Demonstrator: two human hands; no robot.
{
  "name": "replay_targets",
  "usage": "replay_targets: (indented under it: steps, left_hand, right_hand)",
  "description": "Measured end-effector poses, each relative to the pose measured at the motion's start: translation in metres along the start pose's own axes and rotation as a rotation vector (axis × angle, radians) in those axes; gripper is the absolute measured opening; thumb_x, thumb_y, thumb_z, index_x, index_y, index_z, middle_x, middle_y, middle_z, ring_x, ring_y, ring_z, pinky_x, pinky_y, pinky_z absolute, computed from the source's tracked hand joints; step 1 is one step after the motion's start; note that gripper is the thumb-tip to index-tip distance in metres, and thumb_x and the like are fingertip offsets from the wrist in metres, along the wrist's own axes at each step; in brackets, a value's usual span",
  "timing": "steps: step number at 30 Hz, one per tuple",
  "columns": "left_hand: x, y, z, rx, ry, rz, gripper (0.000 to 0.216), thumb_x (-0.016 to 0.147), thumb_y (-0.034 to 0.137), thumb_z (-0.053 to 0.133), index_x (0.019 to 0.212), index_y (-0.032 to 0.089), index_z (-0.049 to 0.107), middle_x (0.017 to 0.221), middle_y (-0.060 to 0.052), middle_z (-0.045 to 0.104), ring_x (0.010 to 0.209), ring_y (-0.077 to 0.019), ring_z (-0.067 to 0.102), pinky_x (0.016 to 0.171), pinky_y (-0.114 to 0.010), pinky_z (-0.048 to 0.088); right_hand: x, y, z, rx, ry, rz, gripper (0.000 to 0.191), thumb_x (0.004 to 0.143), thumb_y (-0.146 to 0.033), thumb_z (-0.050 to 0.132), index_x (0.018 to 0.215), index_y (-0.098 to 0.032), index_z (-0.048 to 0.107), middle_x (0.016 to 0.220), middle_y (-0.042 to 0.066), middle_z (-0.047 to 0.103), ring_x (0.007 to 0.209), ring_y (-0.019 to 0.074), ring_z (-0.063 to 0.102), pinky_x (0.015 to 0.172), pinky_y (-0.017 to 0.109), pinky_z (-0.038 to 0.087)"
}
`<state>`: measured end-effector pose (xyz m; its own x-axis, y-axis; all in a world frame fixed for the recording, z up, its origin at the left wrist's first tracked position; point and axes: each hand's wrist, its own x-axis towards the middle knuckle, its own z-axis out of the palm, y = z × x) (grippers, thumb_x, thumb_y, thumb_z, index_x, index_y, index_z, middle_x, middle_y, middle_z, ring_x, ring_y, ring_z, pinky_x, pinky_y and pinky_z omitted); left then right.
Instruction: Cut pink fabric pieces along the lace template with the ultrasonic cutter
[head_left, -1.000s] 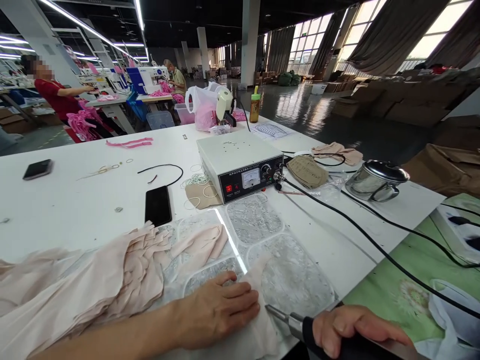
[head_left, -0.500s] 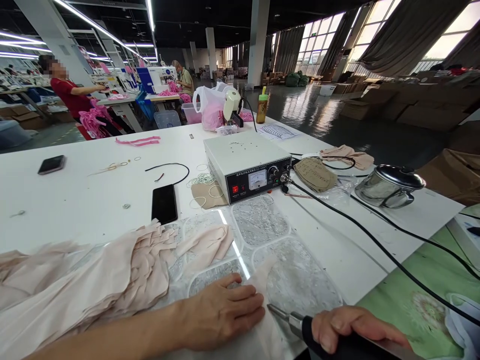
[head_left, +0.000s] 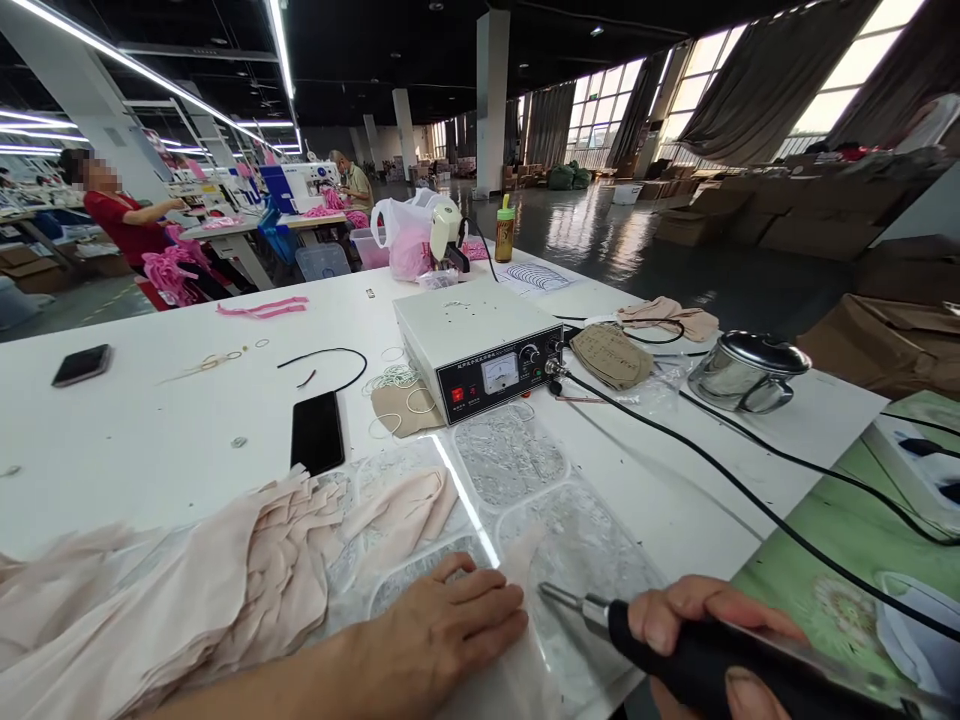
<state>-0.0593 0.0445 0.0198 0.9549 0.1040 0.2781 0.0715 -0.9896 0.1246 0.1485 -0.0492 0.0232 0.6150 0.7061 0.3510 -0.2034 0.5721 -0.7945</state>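
Note:
My left hand [head_left: 442, 630] lies palm down with fingers stretched out, pressing a thin, pale pink fabric piece [head_left: 525, 560] onto a clear, patterned plastic sheet [head_left: 592, 530]. In my right hand [head_left: 705, 630] is a handheld ultrasonic cutter [head_left: 600, 612] with a black grip and a slim metal tip. The tip points left, close beside the fabric and just right of my left fingers; whether it touches the sheet I cannot tell. Left of my forearm spreads a layered pile of pale pink fabric pieces [head_left: 217, 590]. Another folded fabric piece [head_left: 412, 505] rests beyond my left hand.
A control box [head_left: 480, 340] with a dial stands mid-table, a black cable [head_left: 675, 440] running from its front to the right. Nearby are a black phone [head_left: 317, 432], a metal mug [head_left: 750, 372], a brown fabric stack [head_left: 611, 355] and scissors [head_left: 206, 365]. Two people sit at machines beyond.
The cutter's tip has shifted slightly away from the fabric and my left fingers, and more of my right hand shows. My left hand stays on the fabric. The whole view has shifted a little.

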Motion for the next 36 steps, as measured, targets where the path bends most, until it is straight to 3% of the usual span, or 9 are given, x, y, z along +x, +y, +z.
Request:
replay_targets:
  steps: [5, 11, 16, 20, 24, 36]
  left_hand:
    - [0.006, -0.01, 0.011, 0.071, 0.023, -0.06, 0.034, 0.099, 0.01, 0.033, 0.128, 0.006, 0.051, 0.134, -0.013, 0.056, 0.121, -0.0253, 0.051, 0.097, -0.04, 0.039]
    - [0.007, -0.017, 0.019, 0.058, -0.016, -0.083, 0.035, 0.099, 0.008, 0.032, 0.128, 0.009, 0.052, 0.135, -0.01, 0.056, 0.125, -0.0254, 0.05, 0.099, -0.041, 0.037]
    - [0.011, -0.02, 0.014, 0.028, -0.014, -0.067, 0.034, 0.098, 0.007, 0.034, 0.127, 0.009, 0.052, 0.132, -0.012, 0.058, 0.124, -0.0248, 0.05, 0.099, -0.042, 0.036]
    - [0.013, -0.025, 0.02, 0.055, -0.037, -0.086, 0.037, 0.098, 0.008, 0.035, 0.133, 0.008, 0.047, 0.14, -0.012, 0.051, 0.128, -0.0269, 0.046, 0.102, -0.045, 0.033]
    - [0.012, -0.027, 0.025, 0.055, -0.061, -0.091, 0.037, 0.098, 0.007, 0.034, 0.131, 0.009, 0.05, 0.138, -0.01, 0.054, 0.128, -0.0265, 0.046, 0.104, -0.046, 0.032]
    - [0.013, -0.024, 0.013, 0.085, -0.051, -0.037, 0.034, 0.102, 0.01, 0.03, 0.129, 0.009, 0.052, 0.131, -0.012, 0.058, 0.125, -0.0242, 0.048, 0.103, -0.042, 0.033]
  right_hand:
    - [0.021, 0.024, 0.008, 0.032, 0.171, -0.066, 0.015, 0.074, -0.028, 0.063, 0.088, -0.022, 0.06, 0.078, -0.001, 0.055, 0.059, 0.0138, 0.055, 0.053, 0.036, 0.053]
    - [0.03, 0.035, 0.008, -0.02, 0.088, -0.09, 0.013, 0.079, -0.028, 0.06, 0.089, -0.021, 0.058, 0.078, -0.001, 0.057, 0.058, 0.0139, 0.056, 0.054, 0.037, 0.054]
    - [0.031, 0.033, 0.009, -0.008, 0.092, -0.092, 0.012, 0.078, -0.028, 0.061, 0.087, -0.021, 0.057, 0.077, -0.001, 0.057, 0.057, 0.0141, 0.057, 0.051, 0.037, 0.054]
    - [0.031, 0.033, 0.01, -0.052, 0.095, -0.104, 0.012, 0.077, -0.027, 0.059, 0.088, -0.021, 0.057, 0.075, -0.001, 0.058, 0.058, 0.015, 0.056, 0.053, 0.038, 0.053]
    - [0.031, 0.033, 0.008, -0.03, 0.086, -0.095, 0.013, 0.077, -0.028, 0.059, 0.088, -0.021, 0.057, 0.076, -0.001, 0.058, 0.057, 0.0146, 0.056, 0.053, 0.037, 0.053]
    - [0.033, 0.034, 0.008, -0.037, 0.111, -0.092, 0.012, 0.077, -0.027, 0.059, 0.088, -0.021, 0.058, 0.076, -0.001, 0.059, 0.056, 0.014, 0.056, 0.053, 0.036, 0.052]
